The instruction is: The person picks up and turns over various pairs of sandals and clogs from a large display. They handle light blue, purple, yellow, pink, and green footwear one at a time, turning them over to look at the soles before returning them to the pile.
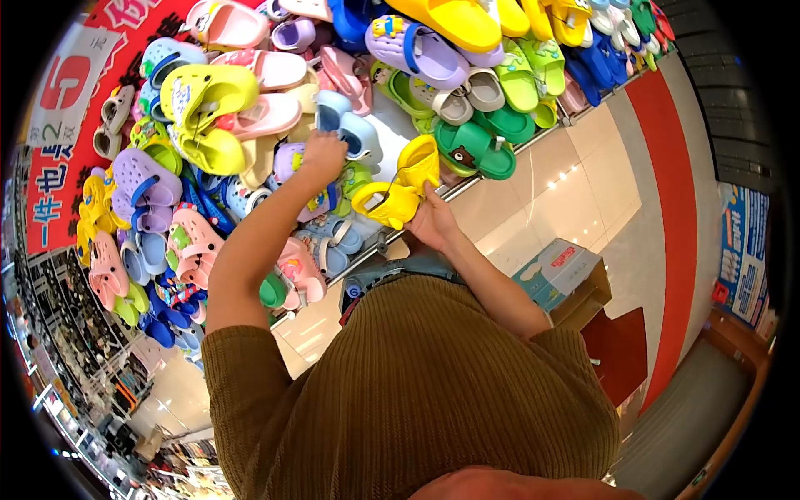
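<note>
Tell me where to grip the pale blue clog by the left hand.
Probably pinch the pale blue clog at its near end, coming from below where the left hand touches it: that end pokes clear of the pile, while other clogs crowd its far end and sides.

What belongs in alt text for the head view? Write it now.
Right hand holds two yellow clogs while the left hand reaches into a heap of colourful clogs on a shop display, beside a light blue clog.
</note>
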The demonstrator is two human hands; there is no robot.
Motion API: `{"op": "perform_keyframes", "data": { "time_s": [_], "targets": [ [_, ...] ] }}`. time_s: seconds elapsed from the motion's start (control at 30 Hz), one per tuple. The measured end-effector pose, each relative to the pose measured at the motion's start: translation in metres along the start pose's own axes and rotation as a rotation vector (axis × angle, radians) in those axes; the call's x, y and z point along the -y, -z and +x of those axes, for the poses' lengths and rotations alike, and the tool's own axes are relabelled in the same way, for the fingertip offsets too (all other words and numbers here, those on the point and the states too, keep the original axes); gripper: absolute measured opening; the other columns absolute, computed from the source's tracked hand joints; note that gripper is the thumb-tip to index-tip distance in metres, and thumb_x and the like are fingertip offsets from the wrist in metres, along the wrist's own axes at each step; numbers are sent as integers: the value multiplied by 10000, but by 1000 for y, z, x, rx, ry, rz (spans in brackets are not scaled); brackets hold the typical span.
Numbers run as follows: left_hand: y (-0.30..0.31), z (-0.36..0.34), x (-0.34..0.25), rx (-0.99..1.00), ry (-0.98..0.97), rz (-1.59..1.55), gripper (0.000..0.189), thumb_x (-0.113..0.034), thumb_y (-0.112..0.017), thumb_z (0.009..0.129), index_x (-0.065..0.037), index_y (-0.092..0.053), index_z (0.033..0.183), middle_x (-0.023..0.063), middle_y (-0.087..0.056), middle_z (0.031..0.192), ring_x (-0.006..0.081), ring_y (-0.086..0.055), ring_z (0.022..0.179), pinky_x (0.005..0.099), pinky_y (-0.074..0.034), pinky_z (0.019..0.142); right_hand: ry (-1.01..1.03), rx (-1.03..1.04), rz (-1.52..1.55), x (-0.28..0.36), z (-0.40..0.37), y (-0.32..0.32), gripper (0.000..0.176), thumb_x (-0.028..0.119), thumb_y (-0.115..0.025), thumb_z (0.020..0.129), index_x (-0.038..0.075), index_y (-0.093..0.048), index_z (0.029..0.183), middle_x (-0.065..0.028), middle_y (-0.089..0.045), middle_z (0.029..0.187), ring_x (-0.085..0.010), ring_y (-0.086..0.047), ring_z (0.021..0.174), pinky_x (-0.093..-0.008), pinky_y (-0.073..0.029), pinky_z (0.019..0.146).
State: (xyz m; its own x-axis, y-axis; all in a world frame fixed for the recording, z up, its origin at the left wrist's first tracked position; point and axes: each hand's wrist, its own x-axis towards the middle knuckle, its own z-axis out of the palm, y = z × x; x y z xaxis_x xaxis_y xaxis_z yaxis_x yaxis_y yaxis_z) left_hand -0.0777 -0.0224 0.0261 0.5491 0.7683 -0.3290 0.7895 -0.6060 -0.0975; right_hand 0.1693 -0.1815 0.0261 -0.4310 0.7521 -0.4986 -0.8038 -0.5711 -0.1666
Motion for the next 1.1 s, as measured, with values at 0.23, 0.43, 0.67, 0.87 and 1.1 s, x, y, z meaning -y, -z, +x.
{"op": "perform_keyframes", "data": {
  "time_s": [0.23, 0.43, 0.67, 0.87, 1.1],
  "targets": [
    [27, -15, 40, -150, -133, -576, 243, -183, -617, 902, -17, -679, 1069, 240, -625, 1093, 447, -618, 965, 504, -491, 880, -56, -111, 50, -15, 27, 11, 596, 521, -401, 1048, 114, -366, 1482, -128, -515, 1456, -311, -519, 1327, -501, -408, 1103],
    [65, -28, 44, -223, -50, -820, 202, -75, -651, 898, 30, -671, 1070, 198, -606, 1036, 342, -617, 838, 393, -496, 676, 17, -430, 139, -18, 64, 0, 527, 481, -407, 1061, 121, -377, 1446, -116, -516, 1430, -317, -542, 1285, -515, -397, 1093],
    [82, -43, 34, -587, -52, -1101, 187, -82, -637, 955, 13, -652, 1115, 148, -644, 1068, 253, -636, 888, 318, -497, 772, 34, -729, 67, -18, 91, 6, 361, 415, -411, 1067, 234, -342, 1372, -112, -544, 1271, -335, -588, 1126, -505, -466, 966],
    [114, -105, 1, -723, 209, -1691, 306, -186, -546, 1044, 60, -581, 1222, 118, -682, 1093, 169, -666, 958, 366, -561, 877, 219, -883, -66, -40, 105, 10, 302, 272, -483, 1032, 214, -393, 1314, -50, -511, 761, -153, -489, 540, -307, -398, 476],
    [96, -182, -54, -966, 152, -2315, 354, -235, -518, 1054, 15, -525, 1305, 142, -646, 1208, 273, -665, 993, 462, -577, 820, 334, -810, -153, -48, 113, 21, 340, 200, -519, 1008, 193, -371, 1315, -45, -499, 774, -140, -485, 529, -280, -367, 435]
  ]
}}
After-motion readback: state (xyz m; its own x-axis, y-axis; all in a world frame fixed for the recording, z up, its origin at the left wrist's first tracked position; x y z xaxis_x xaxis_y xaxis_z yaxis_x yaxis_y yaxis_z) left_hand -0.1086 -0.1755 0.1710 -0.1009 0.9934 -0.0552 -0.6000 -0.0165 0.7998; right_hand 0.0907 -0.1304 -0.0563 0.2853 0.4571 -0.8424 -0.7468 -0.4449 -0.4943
